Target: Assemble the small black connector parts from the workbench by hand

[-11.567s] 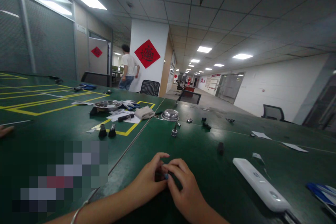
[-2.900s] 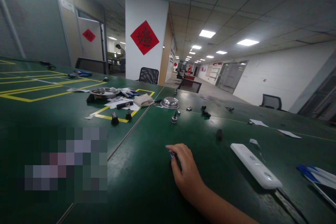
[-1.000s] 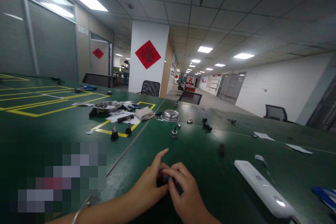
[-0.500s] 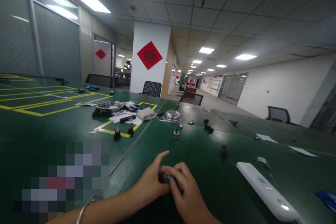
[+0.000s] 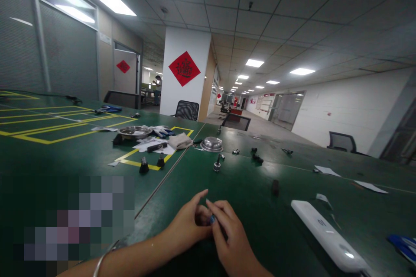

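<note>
My left hand is low in the middle, fingers curled and thumb raised apart from them. Against it, my right hand bends its fingers in towards the left fingers. A small blue spot shows by the right thumb tip; I cannot make out whether it is a nail or an object. Whatever lies between the fingers is hidden. Beyond the hands, a small metal part with an upright stem stands on the green tabletop. Two dark cone-shaped pieces stand farther left.
A white elongated device lies at right, with a dark cylinder nearby. Farther back are a steel bowl, a domed metal lid, a beige cloth and black fittings. Yellow tape marks the table.
My right index finger has straightened and risen towards the left thumb. The blue spot has shifted slightly right. Both hands stay together in nearly the same place.
</note>
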